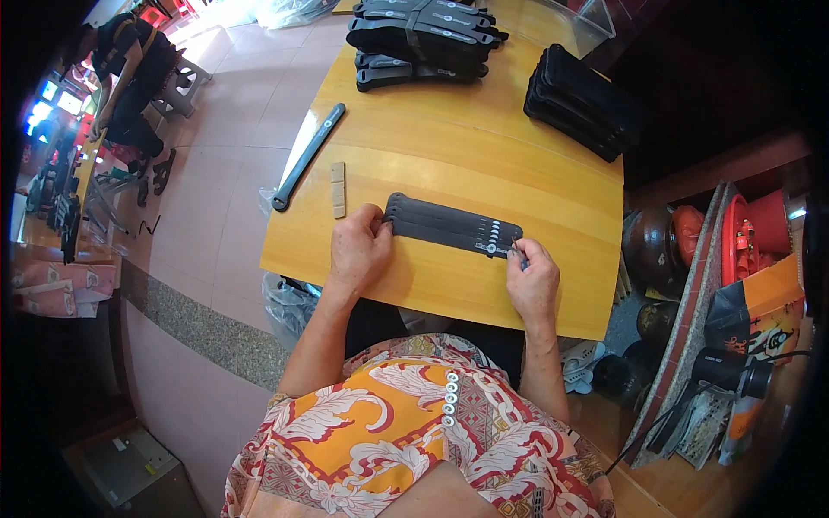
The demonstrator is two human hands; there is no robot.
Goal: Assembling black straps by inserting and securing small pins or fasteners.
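A fanned stack of several flat black slats (pixel 449 226) lies on the wooden table (pixel 484 164) in front of me, its right end pierced with small round holes. My left hand (pixel 358 250) presses on the left end of the stack, fingers curled over it. My right hand (pixel 533 278) pinches a small metal piece at the holed right end of the stack.
A single long black slat (pixel 306 157) overhangs the table's left edge beside a small wooden block (pixel 338 189). Piles of black slats (pixel 423 39) and another black pile (pixel 577 102) stand at the far end. A seated person (pixel 129 78) is at far left; clutter lies at right.
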